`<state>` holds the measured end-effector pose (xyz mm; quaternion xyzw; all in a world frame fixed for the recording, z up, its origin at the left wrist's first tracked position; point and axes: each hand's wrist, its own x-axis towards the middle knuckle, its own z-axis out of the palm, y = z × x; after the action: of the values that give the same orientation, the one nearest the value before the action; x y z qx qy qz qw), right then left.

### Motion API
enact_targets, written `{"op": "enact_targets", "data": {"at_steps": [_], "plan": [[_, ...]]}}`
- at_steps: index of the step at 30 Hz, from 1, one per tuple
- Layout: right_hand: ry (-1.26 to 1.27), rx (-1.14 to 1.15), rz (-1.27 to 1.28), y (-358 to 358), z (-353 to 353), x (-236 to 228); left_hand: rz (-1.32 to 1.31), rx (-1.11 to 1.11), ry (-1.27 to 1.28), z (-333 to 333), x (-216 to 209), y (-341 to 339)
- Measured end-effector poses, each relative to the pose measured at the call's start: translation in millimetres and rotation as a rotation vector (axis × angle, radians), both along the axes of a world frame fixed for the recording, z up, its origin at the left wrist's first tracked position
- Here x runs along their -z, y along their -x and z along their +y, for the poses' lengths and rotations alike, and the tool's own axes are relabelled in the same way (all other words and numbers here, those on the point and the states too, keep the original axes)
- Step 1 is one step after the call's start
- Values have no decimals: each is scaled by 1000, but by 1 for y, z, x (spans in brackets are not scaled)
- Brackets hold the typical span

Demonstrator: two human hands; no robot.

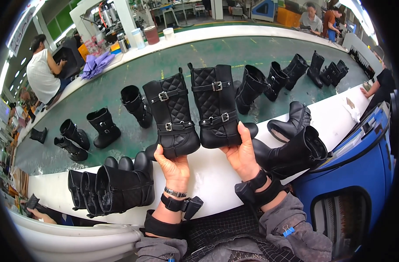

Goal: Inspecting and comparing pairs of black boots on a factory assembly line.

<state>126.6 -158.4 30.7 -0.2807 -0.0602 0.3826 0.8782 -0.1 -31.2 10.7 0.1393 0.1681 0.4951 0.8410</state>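
Two black quilted boots with buckled straps are held upright side by side in front of me. My left hand [173,168] grips the left boot [173,111] from below, its thumb on the toe area and the other fingers hidden behind. Likewise, my right hand [243,155] is closed round the lower part of the right boot [214,102]. The soles nearly meet in the middle, over the white ledge's inner edge. To the left of my left wrist lie several black boots [125,187] in a row. By my right hand rests another black boot [293,153] on its side.
A green conveyor belt [182,52] carries several standing boots [105,126] on both sides. The white ledge [208,183] runs along my side, with a boot [291,120] lying on it. A blue machine [348,161] stands at the right. Co-workers sit and stand around the line.
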Motion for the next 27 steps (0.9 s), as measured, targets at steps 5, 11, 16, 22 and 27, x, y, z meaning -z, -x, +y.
{"op": "enact_targets", "data": {"at_steps": [5, 11, 16, 22, 27], "plan": [[-46, -18, 20, 0, 1, 1, 5, -1, 6, 1, 0, 1], [-35, -9, 20, 4, 3, 4, 2, -10, 23, 3, 4, 1], [-62, -28, -19, 5, 4, 7, 6, 2, -62, 4, 7, 1], [-30, -53, -84, 2, 3, 6, -34, -34, -71, 4, 3, 3], [-17, -40, -87, 2, 4, 5, -36, -38, -144, 2, 1, 4]]}}
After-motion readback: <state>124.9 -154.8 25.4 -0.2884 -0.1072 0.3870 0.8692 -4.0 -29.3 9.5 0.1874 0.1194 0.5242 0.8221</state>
